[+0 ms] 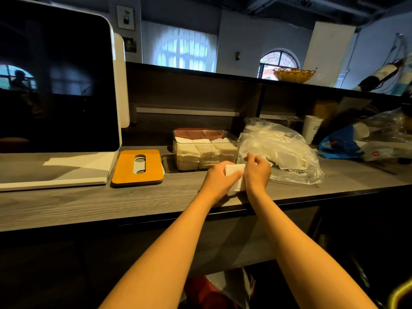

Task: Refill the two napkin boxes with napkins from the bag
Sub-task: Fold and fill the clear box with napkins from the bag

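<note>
A clear plastic napkin box [206, 150] stands open on the counter, filled with folded white napkins. A red-brown box [196, 133] sits right behind it, mostly hidden. To the right lies a clear plastic bag [283, 150] holding more white napkins. In front of the clear box, my left hand [219, 177] and my right hand [257, 172] together grip a stack of white napkins [235, 178] just above the counter. The orange-yellow lid [138, 167] with an oval slot lies flat to the left of the box.
A large dark screen on a white stand [60, 85] fills the left side. A paper cup [312, 128] and a blue and clear bag [347, 143] crowd the right. The grey wooden counter edge [111, 210] runs in front.
</note>
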Demonstrator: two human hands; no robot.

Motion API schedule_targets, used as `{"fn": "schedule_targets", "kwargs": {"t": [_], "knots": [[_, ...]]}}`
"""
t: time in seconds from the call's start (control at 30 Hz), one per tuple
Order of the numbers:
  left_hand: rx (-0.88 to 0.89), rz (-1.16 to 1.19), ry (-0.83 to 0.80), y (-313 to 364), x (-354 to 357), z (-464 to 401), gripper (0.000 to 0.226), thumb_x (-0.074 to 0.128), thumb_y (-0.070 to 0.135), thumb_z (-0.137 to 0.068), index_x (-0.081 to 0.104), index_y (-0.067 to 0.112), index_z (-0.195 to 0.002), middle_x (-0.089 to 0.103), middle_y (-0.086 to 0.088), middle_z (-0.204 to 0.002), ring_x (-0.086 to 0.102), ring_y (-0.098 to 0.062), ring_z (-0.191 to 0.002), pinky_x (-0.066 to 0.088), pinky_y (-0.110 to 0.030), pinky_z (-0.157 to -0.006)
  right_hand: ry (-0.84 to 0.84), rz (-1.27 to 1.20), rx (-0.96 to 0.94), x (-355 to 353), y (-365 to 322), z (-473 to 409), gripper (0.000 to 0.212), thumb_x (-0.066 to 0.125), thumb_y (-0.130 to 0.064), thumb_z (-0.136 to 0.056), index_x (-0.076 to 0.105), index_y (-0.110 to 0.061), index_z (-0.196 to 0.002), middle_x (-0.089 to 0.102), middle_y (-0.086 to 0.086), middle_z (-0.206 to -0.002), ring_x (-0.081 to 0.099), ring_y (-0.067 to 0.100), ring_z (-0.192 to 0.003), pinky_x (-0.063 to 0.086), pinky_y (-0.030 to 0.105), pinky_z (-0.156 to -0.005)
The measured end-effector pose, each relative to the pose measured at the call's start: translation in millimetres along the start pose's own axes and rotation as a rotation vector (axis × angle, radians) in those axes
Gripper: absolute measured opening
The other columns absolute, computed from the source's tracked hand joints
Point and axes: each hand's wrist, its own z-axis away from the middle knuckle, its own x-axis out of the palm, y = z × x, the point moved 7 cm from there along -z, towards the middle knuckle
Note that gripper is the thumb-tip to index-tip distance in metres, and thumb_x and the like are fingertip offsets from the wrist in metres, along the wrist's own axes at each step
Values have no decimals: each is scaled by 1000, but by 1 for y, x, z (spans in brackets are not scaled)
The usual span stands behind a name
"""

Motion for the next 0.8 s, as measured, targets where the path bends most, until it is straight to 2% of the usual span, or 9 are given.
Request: {"fn": "schedule_targets", "kwargs": {"t": [0.1,0.2,0.27,0.37,0.47,0.57,0.67,0.73,0.8], "knots": [[-62,66,79,-7,-5,-4,28,65,16,-93,63,10,-120,66,-3,-106,62,-19,-98,54,-30,-77,-25,-170,57,-1,2,-1,35,48,-35,-101,64,-13,-77,60,2,-73,57,19,-74,44,31,-63],[-273,536,316,-32,-23,-5,31,65,12,-93,62,9,-124,68,-7,-113,66,-25,-104,57,-37,-82,-222,-345,145,10,2,5,37,43,-42,-101,65,-12,-94,64,3,-81,61,17,-73,50,27,-56],[-394,877,431,-47,-29,-3,31,66,10,-92,62,12,-123,68,-6,-112,66,-23,-100,58,-39,-82,-351,-340,157,21,1,10,41,41,-44,-102,63,-9,-107,63,5,-82,58,16,-69,49,25,-52],[-460,1122,443,-52,-30,-2,22,66,8,-92,64,15,-112,69,-10,-111,68,-23,-90,59,-40,-77,-448,-256,126,32,-3,17,50,39,-49,-101,63,-7,-111,66,9,-85,59,18,-70,51,30,-61],[-461,1122,342,-45,-25,0,20,63,7,-93,64,15,-111,70,-14,-111,70,-30,-93,59,-45,-75,-579,-207,42,39,-11,28,51,34,-51,-102,70,-15,-105,73,8,-86,66,21,-75,56,35,-72],[-423,892,236,-40,-20,-2,27,62,9,-94,62,13,-121,70,-10,-108,68,-27,-97,59,-40,-75,-580,-285,50,38,-13,31,33,39,-44,-102,66,-26,-109,72,1,-103,67,16,-93,55,34,-83],[-353,620,149,-32,-15,-3,29,62,11,-93,60,9,-122,68,-10,-107,67,-23,-95,58,-38,-79,-521,-264,2,34,-16,27,20,47,-30,-103,60,-17,-112,64,-5,-99,61,5,-87,51,14,-68],[-325,556,109,-28,-13,-4,22,60,16,-95,58,10,-116,66,-11,-108,65,-22,-95,58,-37,-79,-483,-274,1,32,-15,25,16,49,-25,-102,60,-16,-108,64,-2,-94,61,5,-81,49,13,-61],[-331,622,66,-24,-10,-1,22,57,24,-98,56,13,-117,65,-9,-107,64,-20,-96,58,-36,-80,-472,-317,23,30,-14,24,23,49,-26,-102,59,-12,-117,64,0,-97,62,9,-85,50,16,-64]]}}
